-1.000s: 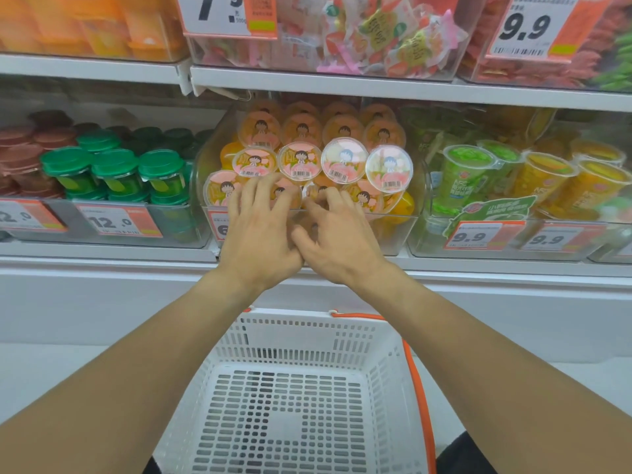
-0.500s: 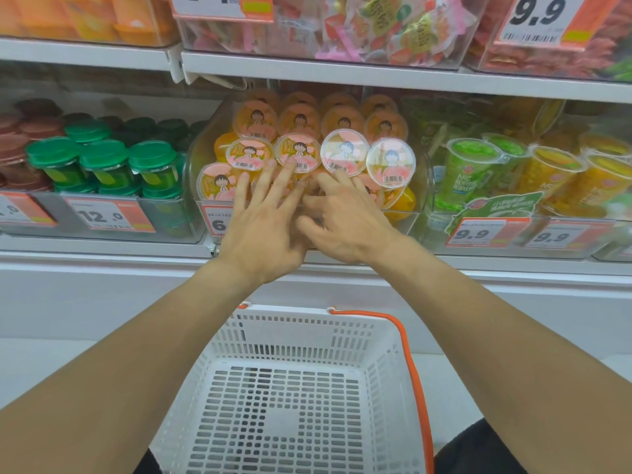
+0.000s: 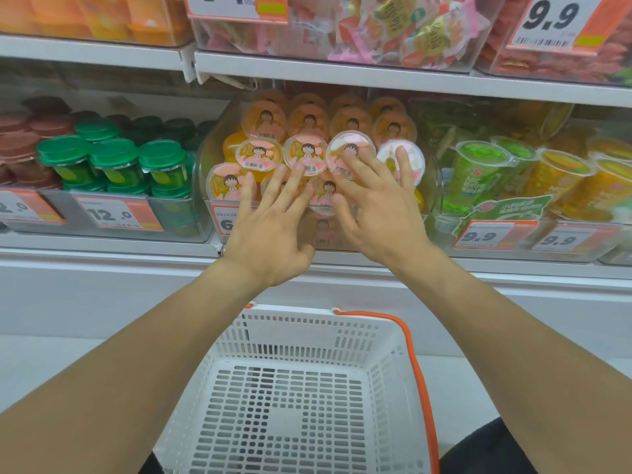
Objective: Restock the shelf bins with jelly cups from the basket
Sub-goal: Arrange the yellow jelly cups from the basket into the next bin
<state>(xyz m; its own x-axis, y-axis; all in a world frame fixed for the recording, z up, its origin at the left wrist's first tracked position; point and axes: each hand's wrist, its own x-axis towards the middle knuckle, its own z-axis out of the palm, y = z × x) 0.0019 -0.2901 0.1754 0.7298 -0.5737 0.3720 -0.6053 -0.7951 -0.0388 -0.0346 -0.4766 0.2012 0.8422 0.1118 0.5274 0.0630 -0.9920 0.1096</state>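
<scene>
Both hands have spread apart since a second ago, when they were pressed together low at the bin's front; now they sit side by side and higher up the stack. Nearest the camera, the white basket with its orange handle stands below the forearms, showing only its slotted floor and walls. Beyond it, the left hand lies flat with fingers straight and splayed, its fingertips resting on the lower lids of the jelly cups. Just beside it, the right hand is likewise released and flat, fingers touching the pale-lidded cups on the right of the stack. Neither hand grasps anything. The cups fill the clear shelf bin in tilted rows, lids facing outward, a price tag partly hidden behind the left hand. Left of that bin stand green-lidded tubs; to the right are tall green and yellow cups. Above, an upper shelf carries wrapped sweets.
</scene>
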